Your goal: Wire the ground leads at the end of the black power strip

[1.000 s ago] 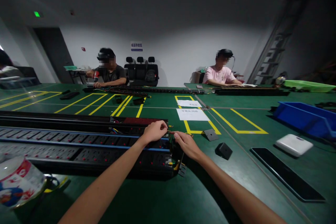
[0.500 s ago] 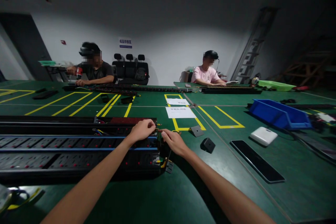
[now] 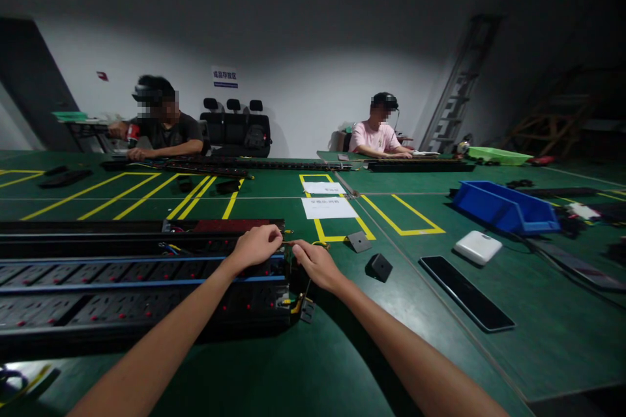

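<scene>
Long black power strips (image 3: 132, 308) with rows of sockets and small red dots lie side by side at the left, their ends toward the middle. My left hand (image 3: 257, 245) rests over the end of one strip, its fingertips closed in a pinch. Close beside it, my right hand (image 3: 317, 264) is also pinched. A thin wire (image 3: 286, 243) shows between the fingertips of both hands; its ends are hidden. Yellow wires (image 3: 295, 303) stick out of the nearest strip's end, by a small dark end piece (image 3: 307, 311).
Right of my hands lie a flat bracket (image 3: 359, 242), a black block (image 3: 379, 268), a phone (image 3: 467, 293), a white case (image 3: 478, 247) and a blue bin (image 3: 503, 208). Paper sheets (image 3: 329, 208) lie ahead. Across the table sit two people, one holding a red power drill (image 3: 132, 135).
The whole view has shifted slightly, so most things appear farther left. Both hands stay pinched together at the strip's end, with little visible movement.
</scene>
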`<action>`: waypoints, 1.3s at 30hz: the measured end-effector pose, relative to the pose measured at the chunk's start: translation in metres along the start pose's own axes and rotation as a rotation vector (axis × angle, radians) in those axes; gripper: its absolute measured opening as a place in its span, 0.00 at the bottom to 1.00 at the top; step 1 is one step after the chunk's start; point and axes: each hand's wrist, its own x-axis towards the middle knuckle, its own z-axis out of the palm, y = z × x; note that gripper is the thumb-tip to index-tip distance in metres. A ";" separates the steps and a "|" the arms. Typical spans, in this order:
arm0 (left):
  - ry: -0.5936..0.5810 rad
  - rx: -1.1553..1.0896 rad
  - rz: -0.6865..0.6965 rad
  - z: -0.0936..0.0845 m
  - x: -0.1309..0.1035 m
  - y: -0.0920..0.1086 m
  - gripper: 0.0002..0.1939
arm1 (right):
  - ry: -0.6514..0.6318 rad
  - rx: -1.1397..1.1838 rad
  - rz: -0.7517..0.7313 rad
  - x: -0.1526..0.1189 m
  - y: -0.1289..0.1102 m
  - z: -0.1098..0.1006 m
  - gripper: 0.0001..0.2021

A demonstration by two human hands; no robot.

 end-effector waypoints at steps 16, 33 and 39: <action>-0.021 0.051 0.005 0.004 -0.001 -0.003 0.18 | 0.028 0.036 0.030 0.000 0.003 0.006 0.26; -0.074 0.108 0.059 -0.002 -0.007 0.005 0.17 | 0.003 0.028 0.001 -0.002 0.000 0.004 0.25; -0.047 0.165 0.132 0.003 -0.006 0.000 0.17 | 0.006 0.015 -0.003 -0.002 0.001 0.004 0.25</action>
